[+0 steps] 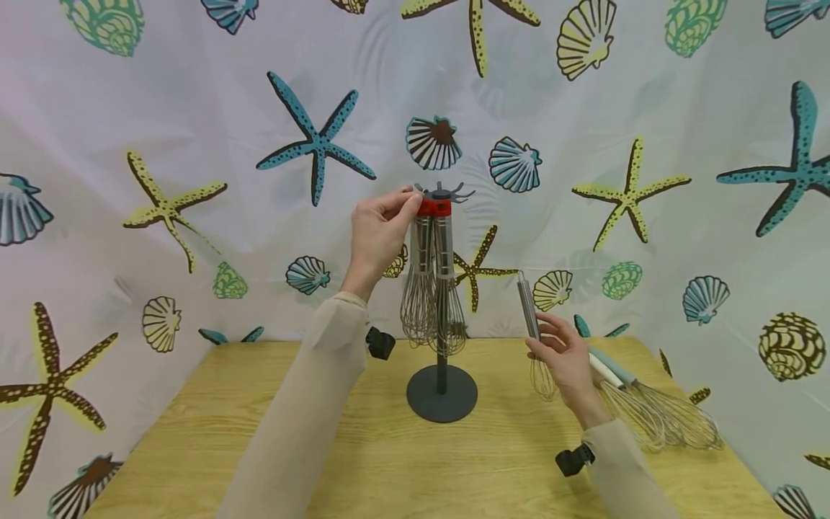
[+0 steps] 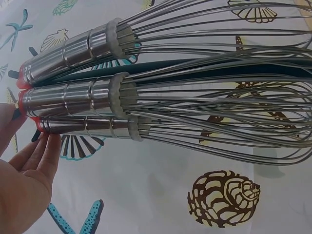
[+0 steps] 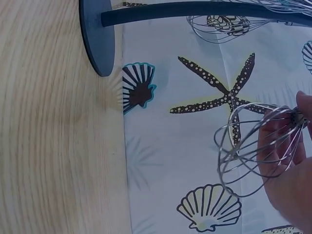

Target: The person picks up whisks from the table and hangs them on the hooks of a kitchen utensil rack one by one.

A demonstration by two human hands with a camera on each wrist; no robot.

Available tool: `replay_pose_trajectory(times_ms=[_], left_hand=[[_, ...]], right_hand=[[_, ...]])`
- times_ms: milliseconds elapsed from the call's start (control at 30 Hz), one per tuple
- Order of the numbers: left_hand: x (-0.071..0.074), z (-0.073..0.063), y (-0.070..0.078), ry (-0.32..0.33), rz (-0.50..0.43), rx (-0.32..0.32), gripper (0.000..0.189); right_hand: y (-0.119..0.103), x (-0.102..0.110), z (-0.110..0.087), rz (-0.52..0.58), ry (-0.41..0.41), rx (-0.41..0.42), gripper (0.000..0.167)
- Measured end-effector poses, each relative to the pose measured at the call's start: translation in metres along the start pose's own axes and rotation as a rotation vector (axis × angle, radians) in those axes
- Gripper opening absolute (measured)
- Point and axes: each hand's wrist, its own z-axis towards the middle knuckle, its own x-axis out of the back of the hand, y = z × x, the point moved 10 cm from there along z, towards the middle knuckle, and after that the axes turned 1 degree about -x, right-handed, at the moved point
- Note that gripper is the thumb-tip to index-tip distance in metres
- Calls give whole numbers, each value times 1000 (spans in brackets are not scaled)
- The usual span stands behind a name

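A dark metal stand (image 1: 442,404) with a ring of hooks rises from the table. Three steel whisks with red handle ends hang from it; the left wrist view shows a middle whisk (image 2: 68,101) between two others. My left hand (image 1: 382,231) is up at the hooks, thumb and fingers pinching the red end of a hanging whisk. To the right of the stand, my right hand (image 1: 565,360) grips a smaller steel whisk (image 1: 528,306) where handle meets wires. Its handle points up and its wire loops (image 3: 234,151) point down.
On the wooden table (image 1: 519,468) at right lie a whisk with a white handle (image 1: 606,370) and another with a pale blue handle (image 1: 612,365), partly behind my right wrist. A cloth (image 1: 214,94) printed with shells and starfish hangs behind and beside the table.
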Motion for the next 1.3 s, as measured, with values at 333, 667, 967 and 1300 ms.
replay_pose_trajectory(times_ms=[333, 667, 967, 1300], left_hand=[[-3, 0, -3, 0, -5, 13, 25], [-12, 3, -2, -25, -14, 9, 26], [-8, 4, -5, 7, -30, 19, 25], [-3, 2, -4, 31, -44, 3, 27]], right_hand=[[-12, -16, 3, 5, -5, 31, 51], [-30, -24, 7, -23, 23, 82, 50], [-37, -36, 9, 21, 19, 97, 48], [-54, -54, 14, 31, -14, 145, 44]])
